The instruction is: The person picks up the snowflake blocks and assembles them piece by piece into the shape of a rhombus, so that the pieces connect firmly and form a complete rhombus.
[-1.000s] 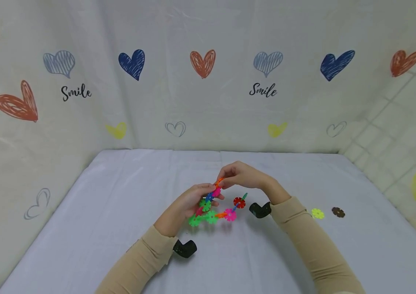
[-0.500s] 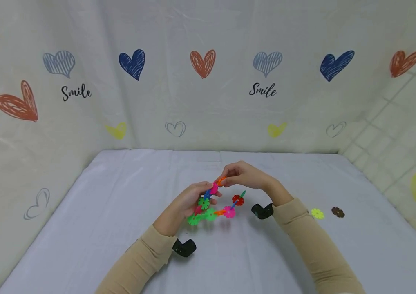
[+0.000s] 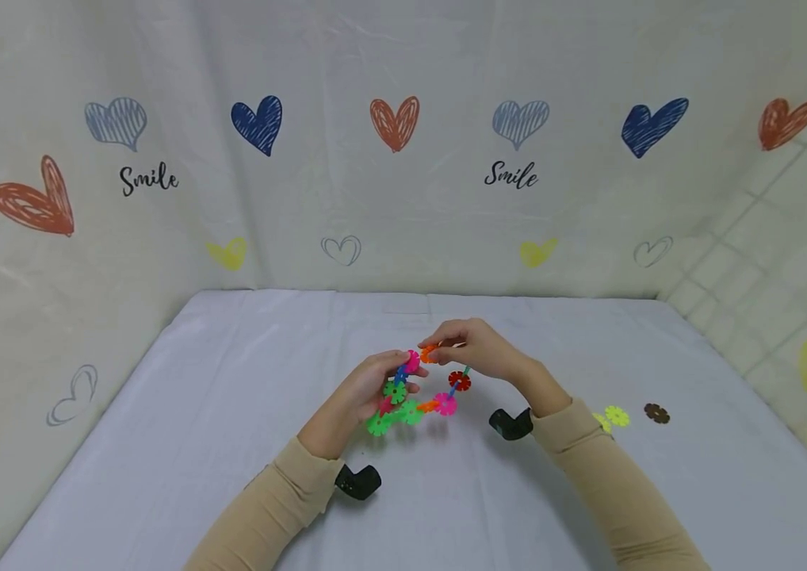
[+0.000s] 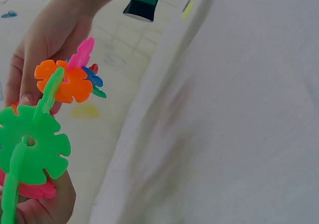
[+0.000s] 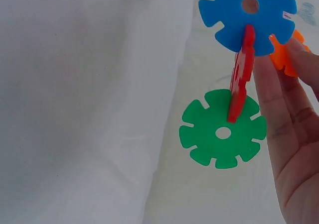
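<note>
A chain of interlocking notched plastic discs (image 3: 411, 411) curves above the table in the head view. My left hand (image 3: 373, 385) holds its left side, the thumb by a pink disc (image 3: 413, 362) at the upper end. My right hand (image 3: 480, 349) pinches an orange disc (image 3: 428, 354) close to that pink one; whether the two are joined cannot be told. In the left wrist view, a large green disc (image 4: 45, 154) partly hides the left hand. The chain's other end, with blue (image 5: 224, 15), red (image 5: 241, 74) and green (image 5: 212, 139) discs, hangs beside the right palm.
Two yellow discs (image 3: 617, 415) lie by the right sleeve, one partly covered by it. A brown disc (image 3: 656, 412) is further right. Black wrist cameras (image 3: 359, 482) sit at both cuffs. White cloth covers the table (image 3: 261, 357); a heart-printed backdrop (image 3: 403, 198) stands behind.
The right hand has moved slightly right and down with the orange disc, which now shows more. The pink disc has shifted a little left and up. A second yellow disc has come into view.
</note>
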The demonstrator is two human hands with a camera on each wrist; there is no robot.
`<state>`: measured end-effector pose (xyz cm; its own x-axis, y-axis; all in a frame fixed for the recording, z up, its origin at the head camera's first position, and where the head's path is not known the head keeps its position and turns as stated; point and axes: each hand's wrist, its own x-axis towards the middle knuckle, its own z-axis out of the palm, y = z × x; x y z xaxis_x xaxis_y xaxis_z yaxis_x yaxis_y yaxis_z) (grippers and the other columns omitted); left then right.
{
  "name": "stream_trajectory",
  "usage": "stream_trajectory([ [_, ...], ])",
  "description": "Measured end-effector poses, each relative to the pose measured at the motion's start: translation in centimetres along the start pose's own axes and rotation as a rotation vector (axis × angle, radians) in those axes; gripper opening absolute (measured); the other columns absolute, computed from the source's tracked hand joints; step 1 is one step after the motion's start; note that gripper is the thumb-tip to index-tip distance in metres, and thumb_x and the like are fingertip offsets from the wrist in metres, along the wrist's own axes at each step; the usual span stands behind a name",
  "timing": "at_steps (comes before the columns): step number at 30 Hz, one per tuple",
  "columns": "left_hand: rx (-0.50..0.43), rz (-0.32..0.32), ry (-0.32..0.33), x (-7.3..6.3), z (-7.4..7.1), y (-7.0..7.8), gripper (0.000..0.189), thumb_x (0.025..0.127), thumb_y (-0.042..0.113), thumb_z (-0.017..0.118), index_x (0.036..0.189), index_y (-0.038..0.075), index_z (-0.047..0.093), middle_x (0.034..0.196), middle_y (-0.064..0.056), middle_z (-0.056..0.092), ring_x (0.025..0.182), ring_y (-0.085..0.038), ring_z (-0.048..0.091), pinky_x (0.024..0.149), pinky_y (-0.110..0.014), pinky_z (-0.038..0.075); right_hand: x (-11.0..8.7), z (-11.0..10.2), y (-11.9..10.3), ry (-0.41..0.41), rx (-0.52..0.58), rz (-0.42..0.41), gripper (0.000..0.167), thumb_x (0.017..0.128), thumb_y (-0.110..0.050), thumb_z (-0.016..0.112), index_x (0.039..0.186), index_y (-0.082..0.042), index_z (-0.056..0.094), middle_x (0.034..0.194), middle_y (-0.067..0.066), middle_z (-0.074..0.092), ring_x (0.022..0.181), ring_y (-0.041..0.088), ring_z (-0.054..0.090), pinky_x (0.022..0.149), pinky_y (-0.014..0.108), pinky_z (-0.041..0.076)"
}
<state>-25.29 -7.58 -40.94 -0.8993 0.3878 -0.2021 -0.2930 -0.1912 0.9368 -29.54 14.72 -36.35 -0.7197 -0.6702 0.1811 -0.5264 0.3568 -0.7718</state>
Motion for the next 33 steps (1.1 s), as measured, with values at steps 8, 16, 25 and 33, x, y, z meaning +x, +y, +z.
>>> stream_trajectory([
  [8,-0.009,0.002,0.013,-0.1,0.0,-0.1,0.043,0.11,0.024,0.045,0.136,-0.01,0.048,0.104,-0.004,0.071,0.079,-0.015,0.066,0.076,-0.023,0.055,-0.2,1.1,-0.2,0.086,-0.033,-0.023,0.025,0.097,-0.001,0.068,0.121,0.002,0.073,0.102,0.007,0.072,0.087,0.028,0.072,0.086,0.033,0.057],
  [16,-0.073,-0.007,0.033,-0.1,0.2,0.1,0.018,0.109,0.022,0.048,0.109,0.005,0.055,0.109,-0.008,0.074,0.074,-0.016,0.065,0.074,-0.022,0.054,-0.3,1.7,-0.8,0.139,-0.061,-0.064,0.023,0.094,0.002,0.071,0.117,0.001,0.074,0.102,0.006,0.072,0.089,0.02,0.069,0.084,0.03,0.058],
  [25,-0.072,0.019,0.045,-0.2,0.1,0.0,0.018,0.11,0.021,0.047,0.096,0.011,0.053,0.098,-0.004,0.072,0.07,-0.012,0.063,0.064,-0.019,0.053,-0.2,2.3,-0.8,0.192,-0.084,-0.094,0.008,0.091,0.001,0.076,0.098,-0.001,0.076,0.09,0.008,0.074,0.075,0.038,0.07,0.073,0.028,0.059],
  [33,-0.082,0.002,0.048,-0.2,0.1,0.0,0.018,0.111,0.021,0.045,0.097,0.011,0.051,0.096,-0.003,0.07,0.069,-0.011,0.062,0.064,-0.019,0.053,-0.1,2.5,-0.8,0.209,-0.107,-0.114,0.009,0.09,0.004,0.076,0.097,0.0,0.078,0.089,0.009,0.075,0.069,0.02,0.069,0.069,0.028,0.059],
])
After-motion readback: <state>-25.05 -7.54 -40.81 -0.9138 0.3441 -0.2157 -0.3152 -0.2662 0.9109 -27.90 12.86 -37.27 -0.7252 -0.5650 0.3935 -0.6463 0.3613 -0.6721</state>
